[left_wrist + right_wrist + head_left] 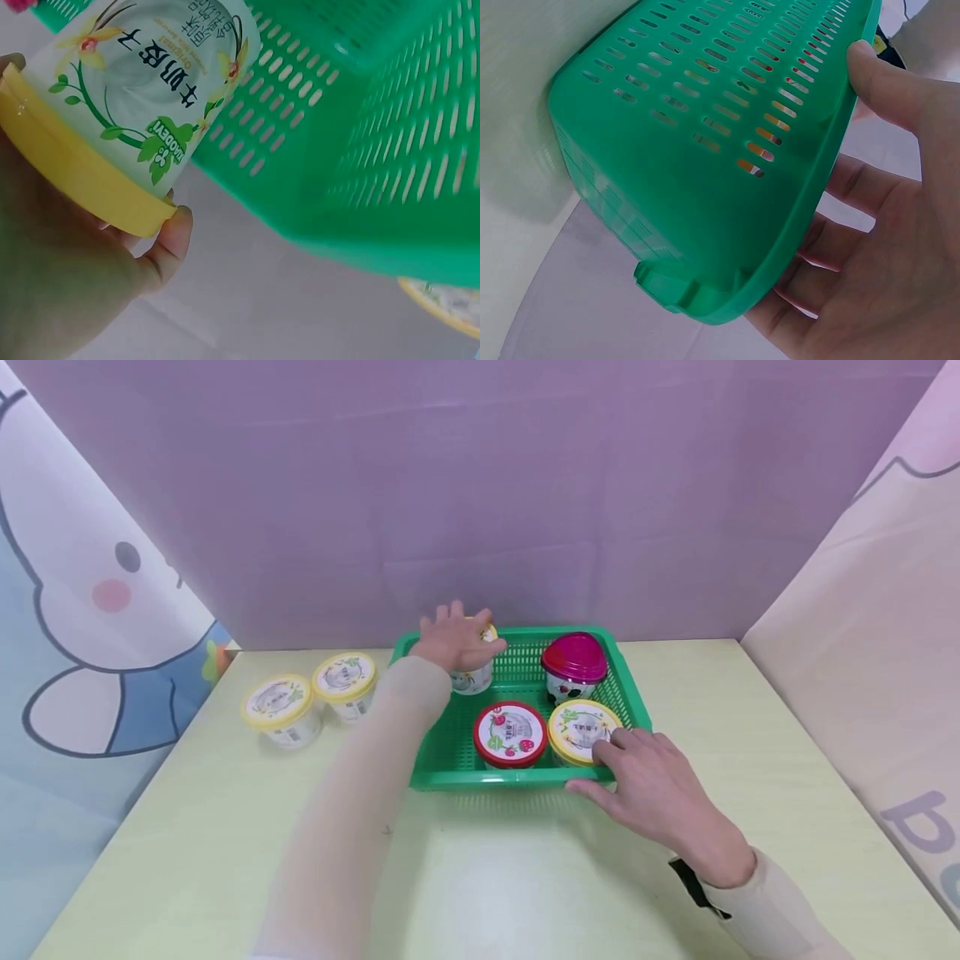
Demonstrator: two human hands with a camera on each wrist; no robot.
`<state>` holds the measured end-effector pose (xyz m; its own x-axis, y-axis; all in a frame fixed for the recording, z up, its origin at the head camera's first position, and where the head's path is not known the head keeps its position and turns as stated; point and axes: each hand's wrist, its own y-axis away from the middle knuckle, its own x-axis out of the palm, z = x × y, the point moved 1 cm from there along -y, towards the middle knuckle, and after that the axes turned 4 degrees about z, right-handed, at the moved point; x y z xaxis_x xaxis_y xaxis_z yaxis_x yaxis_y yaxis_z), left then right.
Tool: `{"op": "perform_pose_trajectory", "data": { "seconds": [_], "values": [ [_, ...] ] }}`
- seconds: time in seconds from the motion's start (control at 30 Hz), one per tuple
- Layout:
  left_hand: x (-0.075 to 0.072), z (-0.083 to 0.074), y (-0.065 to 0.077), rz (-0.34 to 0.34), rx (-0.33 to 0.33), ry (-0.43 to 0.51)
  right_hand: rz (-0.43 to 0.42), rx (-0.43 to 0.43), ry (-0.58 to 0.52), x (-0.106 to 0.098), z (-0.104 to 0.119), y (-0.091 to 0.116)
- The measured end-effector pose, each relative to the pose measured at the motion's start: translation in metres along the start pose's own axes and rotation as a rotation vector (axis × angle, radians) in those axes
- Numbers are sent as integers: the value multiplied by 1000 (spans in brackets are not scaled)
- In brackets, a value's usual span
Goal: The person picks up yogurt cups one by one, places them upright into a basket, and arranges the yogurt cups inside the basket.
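Note:
A green plastic basket (528, 779) sits toward the back of the table. My left hand (453, 639) reaches over its back left corner and grips a yellow-lidded cup (142, 82) from above, with thumb and fingers at the lid's edge. The cup stands upright in that corner, partly hidden by the hand. At the near right corner my right hand (652, 785) holds the basket's rim, thumb outside and fingers over the edge, beside another yellow-lidded cup (581, 731). A red-lidded cup (510, 735) and a cup with a magenta domed lid (575, 664) are also inside.
Left of the basket, two more yellow-lidded cups stand on the table (480, 877), one in front (279, 706) and one slightly behind (345, 681). A purple cloth wall (525, 502) rises right behind the basket. Printed cloth panels flank both sides.

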<state>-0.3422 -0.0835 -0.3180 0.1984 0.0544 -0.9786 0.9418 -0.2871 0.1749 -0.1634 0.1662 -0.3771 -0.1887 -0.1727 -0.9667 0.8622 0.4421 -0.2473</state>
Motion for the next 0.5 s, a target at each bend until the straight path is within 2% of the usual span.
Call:
{"op": "perform_pose_trajectory", "data": {
  "seconds": [0.33, 0.5],
  "values": [
    [22, -12, -7, 10, -19, 5, -11, -15, -3, 3, 2, -1],
    [27, -22, -10, 26, 8, -3, -20, -17, -2, 4, 1, -1]
  ]
}}
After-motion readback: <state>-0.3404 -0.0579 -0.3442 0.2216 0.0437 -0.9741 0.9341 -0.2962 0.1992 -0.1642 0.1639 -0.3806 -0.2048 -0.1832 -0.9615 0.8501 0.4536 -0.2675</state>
